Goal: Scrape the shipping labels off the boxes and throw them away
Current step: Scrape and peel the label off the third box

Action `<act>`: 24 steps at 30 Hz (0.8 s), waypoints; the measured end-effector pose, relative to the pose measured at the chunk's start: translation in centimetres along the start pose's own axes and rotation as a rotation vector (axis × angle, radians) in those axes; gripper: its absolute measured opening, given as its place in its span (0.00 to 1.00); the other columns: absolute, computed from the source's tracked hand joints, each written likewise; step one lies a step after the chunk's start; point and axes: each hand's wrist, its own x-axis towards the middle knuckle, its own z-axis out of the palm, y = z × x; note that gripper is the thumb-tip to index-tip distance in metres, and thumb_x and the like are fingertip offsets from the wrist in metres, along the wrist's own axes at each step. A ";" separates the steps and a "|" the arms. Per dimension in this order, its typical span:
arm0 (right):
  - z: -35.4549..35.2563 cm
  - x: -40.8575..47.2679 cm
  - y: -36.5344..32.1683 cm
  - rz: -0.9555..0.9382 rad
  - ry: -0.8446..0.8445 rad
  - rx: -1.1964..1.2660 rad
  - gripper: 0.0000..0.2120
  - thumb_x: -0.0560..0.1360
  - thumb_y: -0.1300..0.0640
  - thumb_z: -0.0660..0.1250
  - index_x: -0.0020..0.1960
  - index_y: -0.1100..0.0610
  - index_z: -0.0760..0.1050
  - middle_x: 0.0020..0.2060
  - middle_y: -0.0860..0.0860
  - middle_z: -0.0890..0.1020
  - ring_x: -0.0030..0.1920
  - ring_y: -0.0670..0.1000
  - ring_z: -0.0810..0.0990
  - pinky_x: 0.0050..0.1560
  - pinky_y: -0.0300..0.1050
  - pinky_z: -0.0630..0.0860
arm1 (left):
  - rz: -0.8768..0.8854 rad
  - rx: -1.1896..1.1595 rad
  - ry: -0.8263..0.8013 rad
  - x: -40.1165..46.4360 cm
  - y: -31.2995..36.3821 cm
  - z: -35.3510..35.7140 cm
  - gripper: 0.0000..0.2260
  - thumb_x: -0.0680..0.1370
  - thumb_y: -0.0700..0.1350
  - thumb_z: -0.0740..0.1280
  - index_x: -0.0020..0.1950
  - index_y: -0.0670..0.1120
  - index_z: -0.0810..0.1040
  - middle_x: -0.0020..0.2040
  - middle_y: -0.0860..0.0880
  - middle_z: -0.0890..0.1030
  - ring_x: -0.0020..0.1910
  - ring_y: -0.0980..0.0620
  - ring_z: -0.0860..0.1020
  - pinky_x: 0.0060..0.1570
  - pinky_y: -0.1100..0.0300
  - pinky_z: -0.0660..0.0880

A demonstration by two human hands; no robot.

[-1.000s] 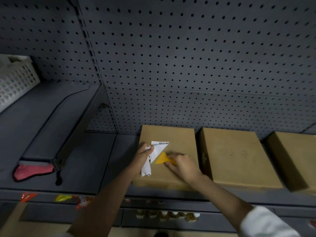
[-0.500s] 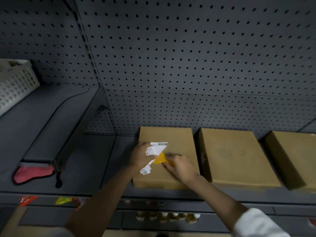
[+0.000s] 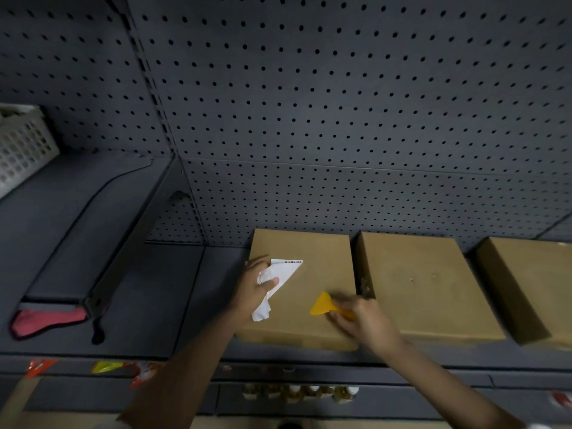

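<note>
Three boxes sit in a row on the shelf (image 3: 161, 305) — first box (image 3: 309, 249) at 9 o'clock, second box (image 3: 418, 289) just beside it at 3 o'clock, third box (image 3: 532, 280) farther at 3. Label (image 3: 286, 269) and scraper (image 3: 323, 305) lie on the first — basket (image 3: 21, 147) far toward 9.

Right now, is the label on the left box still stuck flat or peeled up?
Partly peeled: the left hand grips the label's crumpled loose end, while its barcode edge lies flat on the left box.
</note>
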 end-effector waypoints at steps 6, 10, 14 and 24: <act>1.0 3.1 -3.1 -0.065 0.043 -0.001 0.16 0.77 0.46 0.60 0.60 0.50 0.77 0.55 0.53 0.82 0.54 0.55 0.81 0.55 0.50 0.77 | 0.004 0.081 0.055 -0.2 0.4 0.6 0.15 0.74 0.39 0.67 0.61 0.43 0.75 0.61 0.45 0.75 0.61 0.48 0.72 0.59 0.61 0.66; 1.6 6.0 -5.7 -0.079 0.053 -0.006 0.14 0.77 0.49 0.60 0.55 0.54 0.79 0.51 0.54 0.83 0.51 0.56 0.80 0.52 0.49 0.75 | -0.060 0.052 0.121 -0.4 0.8 0.5 0.15 0.74 0.40 0.65 0.61 0.44 0.75 0.60 0.44 0.76 0.59 0.46 0.74 0.58 0.58 0.70; 1.0 4.6 -4.3 -0.075 0.020 0.031 0.13 0.77 0.47 0.61 0.54 0.52 0.80 0.47 0.54 0.84 0.49 0.55 0.82 0.51 0.52 0.77 | -0.120 -0.011 0.145 -0.4 0.4 0.5 0.15 0.73 0.42 0.66 0.60 0.47 0.76 0.60 0.45 0.77 0.59 0.47 0.76 0.59 0.55 0.73; 2.3 6.1 -6.2 -0.117 0.077 0.044 0.13 0.78 0.49 0.60 0.56 0.54 0.78 0.55 0.54 0.82 0.52 0.58 0.80 0.53 0.49 0.75 | -0.209 -0.106 0.224 0.4 0.6 0.2 0.05 0.75 0.40 0.65 0.48 0.40 0.75 0.46 0.45 0.74 0.47 0.49 0.73 0.46 0.59 0.67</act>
